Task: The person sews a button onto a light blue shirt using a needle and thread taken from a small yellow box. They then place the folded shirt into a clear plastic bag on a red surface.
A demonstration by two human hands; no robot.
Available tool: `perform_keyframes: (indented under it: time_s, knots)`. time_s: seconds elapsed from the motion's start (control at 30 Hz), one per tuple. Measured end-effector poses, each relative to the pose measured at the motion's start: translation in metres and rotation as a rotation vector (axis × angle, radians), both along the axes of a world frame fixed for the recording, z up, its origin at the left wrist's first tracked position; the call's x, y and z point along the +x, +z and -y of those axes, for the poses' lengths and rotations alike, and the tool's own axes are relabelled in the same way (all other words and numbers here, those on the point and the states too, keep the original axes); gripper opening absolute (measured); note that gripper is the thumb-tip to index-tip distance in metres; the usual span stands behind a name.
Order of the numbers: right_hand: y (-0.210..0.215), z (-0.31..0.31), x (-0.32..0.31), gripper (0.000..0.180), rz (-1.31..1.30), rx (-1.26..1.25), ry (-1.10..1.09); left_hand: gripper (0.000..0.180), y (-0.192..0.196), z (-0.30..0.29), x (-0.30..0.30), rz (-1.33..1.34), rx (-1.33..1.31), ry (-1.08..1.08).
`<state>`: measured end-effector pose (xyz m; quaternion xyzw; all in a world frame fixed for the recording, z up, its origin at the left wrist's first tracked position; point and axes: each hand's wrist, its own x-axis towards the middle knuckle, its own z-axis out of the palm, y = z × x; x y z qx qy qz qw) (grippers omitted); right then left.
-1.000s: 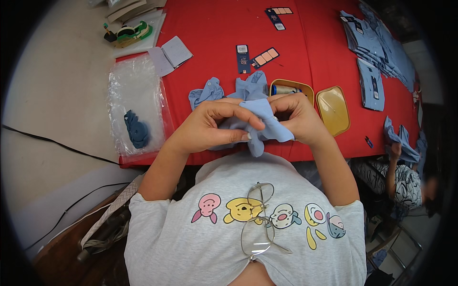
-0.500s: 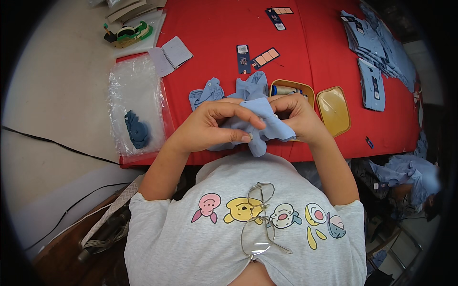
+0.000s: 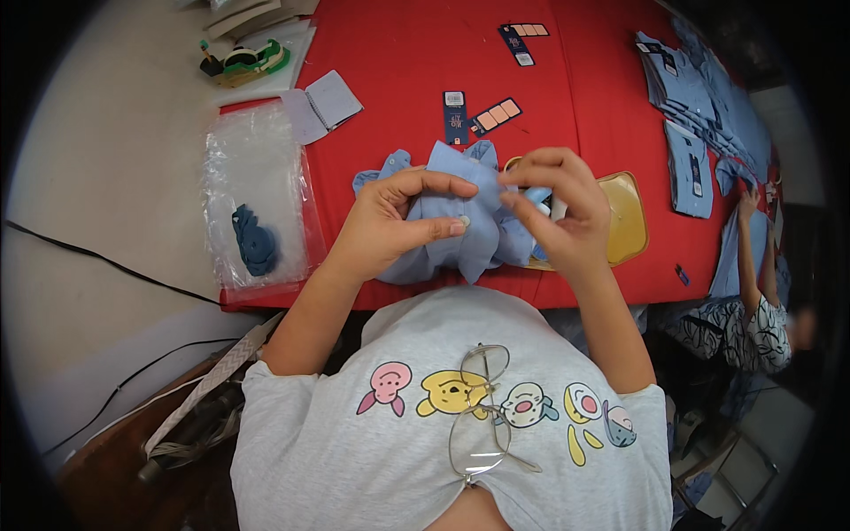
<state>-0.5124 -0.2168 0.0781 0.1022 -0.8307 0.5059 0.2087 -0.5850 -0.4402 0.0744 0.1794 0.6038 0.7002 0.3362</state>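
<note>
Left hand [image 3: 376,211] pinches shirt [image 3: 443,248] at button [image 3: 464,220], likely for steadiness; right hand [image 3: 575,205] close by, narrowly curled, cannot tell whether holding anything.

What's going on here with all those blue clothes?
The person is holding a light blue shirt in the left hand, with the thumb by a pale button. The right hand is beside it, thumb and fingertips close together; whether they pinch anything is too small to tell. Navy hang tags lie on the red tablecloth beyond, and folded blue shirts sit to the right, where another person's hand touches some blue cloth.
</note>
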Motion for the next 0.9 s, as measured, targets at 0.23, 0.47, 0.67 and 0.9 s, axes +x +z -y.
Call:
perform_keyframes:
  time_s: [0.23, 0.47, 0.67, 0.9]
  knots:
    - [0.015, 0.016, 0.006, 0.019, -0.195, 0.481, 0.135, 0.044, -0.008, -0.001, 0.005, -0.14, -0.036, -0.007]
    - [0.012, 0.016, 0.012, 0.018, -0.092, 0.422, 0.167, 0.045, -0.01, 0.0, 0.013, -0.165, -0.066, 0.01]
    - [0.019, 0.014, 0.013, 0.014, -0.127, 0.428, 0.172, 0.047, -0.008, -0.004, 0.013, -0.184, -0.085, -0.007]
    - [0.078, -0.032, 0.044, 0.017, -0.115, -0.617, 0.346, 0.045, -0.007, 0.004, 0.014, -0.188, -0.086, 0.064]
